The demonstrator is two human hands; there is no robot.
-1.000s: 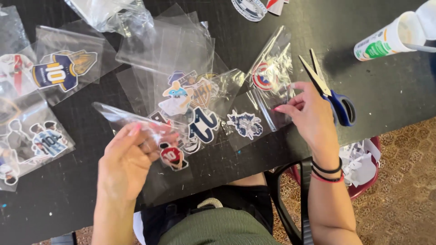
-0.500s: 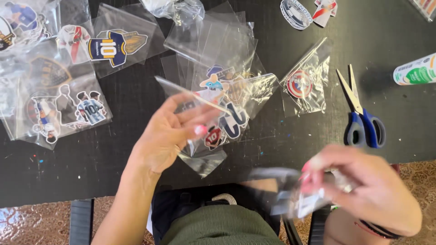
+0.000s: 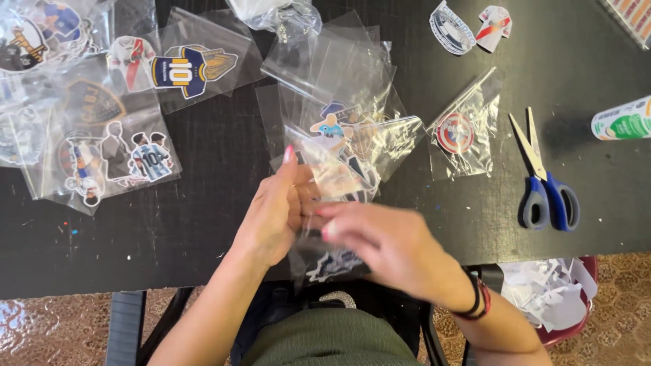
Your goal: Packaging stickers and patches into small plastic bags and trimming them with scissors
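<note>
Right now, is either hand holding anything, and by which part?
Both. The left hand and right hand together hold a clear plastic sleeve with stickers inside, gripping its near end over the table edge; motion blur hides the exact finger placement.

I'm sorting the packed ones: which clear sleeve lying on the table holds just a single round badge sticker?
The clear sleeve just left of the blue-handled scissors; it holds one round red and blue badge, while the others hold shirts and figures.

Bare black surface (image 3: 203, 224) left of the hands is open for a pass. Ahead, the stack of clear bags (image 3: 339, 88) blocks; left edge is crowded with bagged stickers (image 3: 102, 156). Right side: scissors (image 3: 542, 183) and a bagged round sticker (image 3: 458, 132), narrow gap between.
</note>
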